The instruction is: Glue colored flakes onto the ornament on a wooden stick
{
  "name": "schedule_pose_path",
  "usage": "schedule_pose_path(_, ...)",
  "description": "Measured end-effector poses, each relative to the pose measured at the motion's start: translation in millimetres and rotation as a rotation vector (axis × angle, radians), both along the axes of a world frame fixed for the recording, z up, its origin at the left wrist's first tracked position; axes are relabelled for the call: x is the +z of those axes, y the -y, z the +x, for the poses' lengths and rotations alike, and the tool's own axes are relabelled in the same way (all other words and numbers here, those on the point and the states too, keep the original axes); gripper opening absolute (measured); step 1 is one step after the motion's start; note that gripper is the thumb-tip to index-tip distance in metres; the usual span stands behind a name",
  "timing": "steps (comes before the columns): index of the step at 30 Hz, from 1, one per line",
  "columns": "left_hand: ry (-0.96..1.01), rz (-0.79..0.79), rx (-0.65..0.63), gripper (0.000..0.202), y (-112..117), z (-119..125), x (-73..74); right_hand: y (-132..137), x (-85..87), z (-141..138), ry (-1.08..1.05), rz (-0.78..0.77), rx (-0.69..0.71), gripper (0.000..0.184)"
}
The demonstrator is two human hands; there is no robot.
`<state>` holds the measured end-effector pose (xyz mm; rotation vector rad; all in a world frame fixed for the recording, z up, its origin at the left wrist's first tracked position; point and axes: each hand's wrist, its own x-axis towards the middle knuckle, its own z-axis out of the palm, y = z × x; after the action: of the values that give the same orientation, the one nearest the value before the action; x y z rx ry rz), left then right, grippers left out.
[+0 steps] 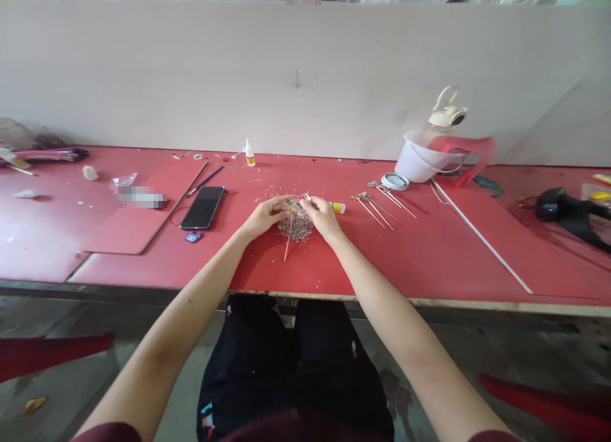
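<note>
Over a loose pile of small, glittery, multicoloured stones (300,229), my two hands are close together. My left hand (265,218) pinches the upper end of a thin, gold-coloured stick (287,243), whose bare end points down toward me. My right hand (323,217) is closed, and the yellow-labelled end of a glue bottle (338,208) sticks out past its far side. Something pale shows at the right fingertips; it looks like the nozzle, but the fingers cover most of it. Whatever sits on the stick's top is too small to make out.
Several sticks with ornamented ends (377,210) lie to the right, by a round lid (395,181). Behind them stands a white bucket (414,157) holding a bottle. Leftward lie a phone (203,208) and a pen (205,180). Another glue bottle (250,153) stands near the partition (214,79).
</note>
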<state>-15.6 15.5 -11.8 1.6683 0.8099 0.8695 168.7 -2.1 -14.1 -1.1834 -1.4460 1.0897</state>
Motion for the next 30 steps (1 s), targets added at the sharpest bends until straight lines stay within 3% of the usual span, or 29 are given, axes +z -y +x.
schedule_pose_path(7,-0.079,0.020,-0.027,0.056,-15,-12,4.1,13,-0.7,12,0.222,0.215,-0.062,0.029)
schedule_pose_path(13,-0.119,0.060,-0.130,0.050,-26,-13,3.5,21,3.3,26,0.382,0.307,0.093,0.019)
schedule_pose_path(16,-0.168,0.118,-0.113,0.045,-32,-15,1.6,23,3.9,30,0.485,0.395,0.222,0.017)
schedule_pose_path(30,-0.187,-0.020,-0.056,0.046,-35,-21,7.0,20,1.1,46,0.546,0.343,0.230,0.011)
